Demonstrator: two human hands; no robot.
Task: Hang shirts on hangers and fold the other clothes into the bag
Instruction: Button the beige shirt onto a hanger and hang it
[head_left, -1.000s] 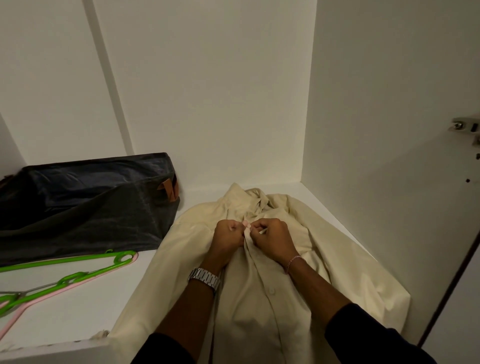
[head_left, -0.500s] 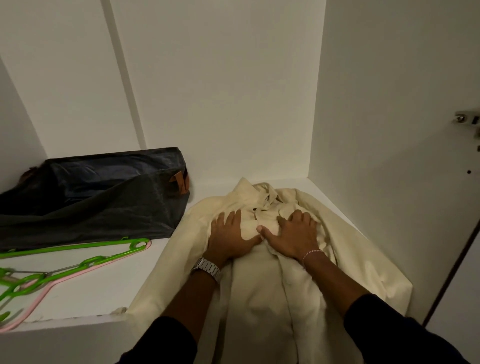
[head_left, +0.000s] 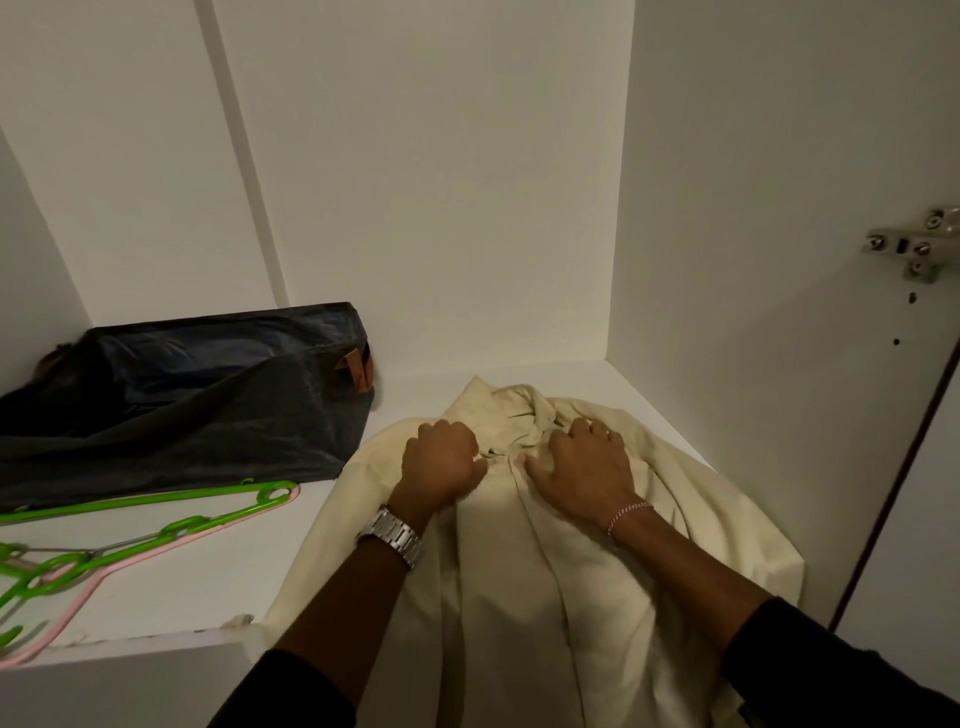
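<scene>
**Cream shirt laid flat on wardrobe shelf, both hands at the collar**

- Hangers (head_left: 130, 525): green and pink plastic, lying loose at the lower left of the frame on the white shelf (head_left: 218, 587). Probably kept within reach for the hanging step; none yet in the shirt.
- Bag (head_left: 171, 395): dark fabric holdall with a tan leather tab, left of centre, pushed to the back wall. Its mouth sags open, likely ready for folded clothes.
- Left hand (head_left: 439, 460): centre of frame, steel watch at the wrist. Fingers curled into a bunch, gripping shirt cloth just left of the placket.
- Shirt (head_left: 545, 597): cream button-up, front up, collar toward the back corner, hem hanging over the shelf's near edge. Laid flat, apparently so the front could be closed and smoothed before a hanger goes in.
- Right hand (head_left: 587, 467): right of centre, bracelet at the wrist. Fingers spread and bent, tips pressing the cloth beside the collar.
- Door hinge (head_left: 914, 244): metal, upper right.

Change from half a second earlier: both palms lay flat on the chest; the left has since closed on the fabric and the right has arched up.
</scene>
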